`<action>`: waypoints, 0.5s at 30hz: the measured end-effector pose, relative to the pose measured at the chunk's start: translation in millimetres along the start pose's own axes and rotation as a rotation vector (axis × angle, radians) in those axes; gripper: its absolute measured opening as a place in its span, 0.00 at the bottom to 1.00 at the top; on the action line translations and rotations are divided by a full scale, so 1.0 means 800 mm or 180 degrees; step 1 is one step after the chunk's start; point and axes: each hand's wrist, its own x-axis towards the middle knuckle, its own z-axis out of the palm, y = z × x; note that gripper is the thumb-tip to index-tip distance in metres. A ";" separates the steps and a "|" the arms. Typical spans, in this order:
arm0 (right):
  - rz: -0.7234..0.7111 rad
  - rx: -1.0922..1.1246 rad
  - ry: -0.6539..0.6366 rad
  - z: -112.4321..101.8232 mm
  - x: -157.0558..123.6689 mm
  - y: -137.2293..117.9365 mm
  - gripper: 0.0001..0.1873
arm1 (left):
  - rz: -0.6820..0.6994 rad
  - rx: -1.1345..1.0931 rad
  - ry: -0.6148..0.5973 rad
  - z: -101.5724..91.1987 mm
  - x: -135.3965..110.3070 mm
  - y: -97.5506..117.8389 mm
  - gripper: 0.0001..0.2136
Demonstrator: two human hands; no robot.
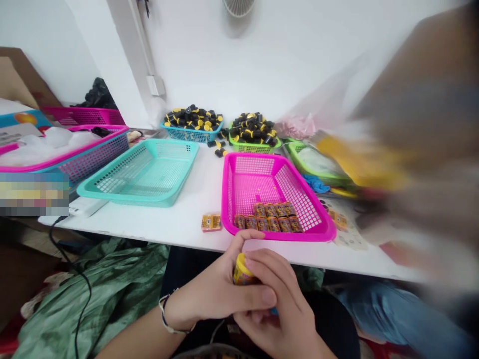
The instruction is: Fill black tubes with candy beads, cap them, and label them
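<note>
Both my hands meet low in the view, below the table edge, around a small yellow-capped container (pixel 243 270). My left hand (pixel 220 294), with a cord bracelet at its wrist, wraps the container from the left. My right hand (pixel 277 299) covers it from the lower right, hiding most of its body. Beyond them, a magenta plastic basket (pixel 254 155) holds two rows of small labelled packets (pixel 269 218). One similar packet (pixel 211 222) lies on the white table (pixel 179 242), just left of that basket.
A teal basket (pixel 138 172) stands left of the magenta one. Blue (pixel 190 134) and green (pixel 250 148) baskets at the back hold black-and-yellow caps (pixel 192 118), some spilled. A green basket (pixel 314 164) sits right. A large blurred shape (pixel 422 134) covers the right side.
</note>
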 end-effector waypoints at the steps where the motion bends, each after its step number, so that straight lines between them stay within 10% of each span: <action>1: -0.0023 -0.0004 0.0008 -0.001 -0.002 -0.001 0.27 | -0.0036 0.0090 -0.0002 0.001 -0.002 0.002 0.37; 7: -0.0386 -0.0280 -0.0315 -0.007 -0.016 0.003 0.27 | 0.0076 0.1181 0.0342 0.007 -0.012 0.014 0.43; 15: -0.0478 -0.0154 -0.0672 -0.014 -0.013 0.001 0.33 | 0.0342 0.0512 -0.0086 0.002 -0.011 0.008 0.41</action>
